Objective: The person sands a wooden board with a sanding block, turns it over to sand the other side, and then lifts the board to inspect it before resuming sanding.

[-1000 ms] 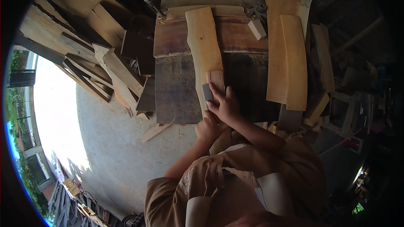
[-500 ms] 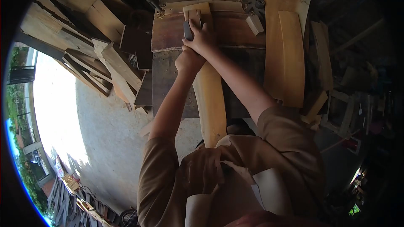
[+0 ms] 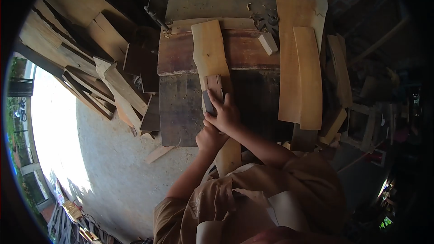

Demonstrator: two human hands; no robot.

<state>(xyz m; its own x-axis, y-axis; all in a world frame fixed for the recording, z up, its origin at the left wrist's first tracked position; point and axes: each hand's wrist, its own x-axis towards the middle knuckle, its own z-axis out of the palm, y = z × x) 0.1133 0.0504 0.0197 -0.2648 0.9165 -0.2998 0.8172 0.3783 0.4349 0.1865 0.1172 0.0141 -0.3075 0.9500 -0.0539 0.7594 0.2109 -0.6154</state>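
A long pale board (image 3: 210,54) lies lengthwise on the dark workbench (image 3: 178,104), its near end at my body. On it sits a small brown wooden block tool (image 3: 214,83), with a dark grey piece along its left side. My right hand (image 3: 224,114) is closed round the near part of the tool, fingers on its top and side. Just below, my left hand (image 3: 209,138) is closed at the tool's near end, touching my right hand. What its fingers grip is hidden.
A small wood block (image 3: 268,44) and a dark metal piece (image 3: 266,21) lie at the bench's back right. Wide boards (image 3: 288,63) stand along the right side. A clamp (image 3: 156,17) is at the back left, with stacked planks (image 3: 106,34) further left.
Both hands and the block tool have moved back along the board toward my body, uncovering its far part. The view has shifted, showing more of the brick wall.
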